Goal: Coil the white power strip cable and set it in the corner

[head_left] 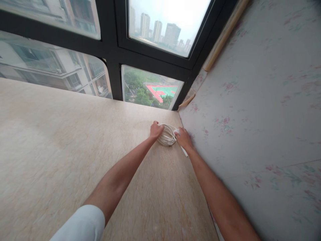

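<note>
A coiled white cable (166,136) lies on the marble-patterned sill near the far right corner. My left hand (156,130) is closed on the left side of the coil, its thumb over the loops. On the other side my right hand (184,137) is closed around a white bar (185,151) that looks like a power strip, lying along the foot of the wall. The bar's near end shows below my right wrist; its middle is hidden by the hand. Cable and bar sit against each other.
The broad sill (62,144) stretches to the left. A dark window frame (112,67) rises behind it. Floral wallpaper (238,110) covers the wall close on the right, and a peeled strip (187,101) curls out near the corner.
</note>
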Action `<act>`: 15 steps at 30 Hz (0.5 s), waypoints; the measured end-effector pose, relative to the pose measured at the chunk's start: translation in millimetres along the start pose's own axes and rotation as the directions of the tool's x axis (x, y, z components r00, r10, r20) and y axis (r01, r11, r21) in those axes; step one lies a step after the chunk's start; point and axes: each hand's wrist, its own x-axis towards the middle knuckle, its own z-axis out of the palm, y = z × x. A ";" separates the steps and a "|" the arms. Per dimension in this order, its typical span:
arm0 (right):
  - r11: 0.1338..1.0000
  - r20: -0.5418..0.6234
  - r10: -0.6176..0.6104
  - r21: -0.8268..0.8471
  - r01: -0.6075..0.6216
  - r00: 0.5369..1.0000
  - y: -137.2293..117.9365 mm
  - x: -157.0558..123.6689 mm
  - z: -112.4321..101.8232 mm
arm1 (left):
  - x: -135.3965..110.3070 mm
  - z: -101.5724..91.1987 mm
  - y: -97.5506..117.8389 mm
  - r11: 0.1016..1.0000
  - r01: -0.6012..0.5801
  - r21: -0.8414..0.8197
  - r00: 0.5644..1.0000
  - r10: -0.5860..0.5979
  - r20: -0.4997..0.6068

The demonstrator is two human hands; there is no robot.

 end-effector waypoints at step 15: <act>0.894 0.122 -0.380 -0.208 0.398 0.917 -28.2 14.3 6.3 | -46.6 -35.8 -23.5 0.279 -0.930 0.240 0.362 0.814 0.454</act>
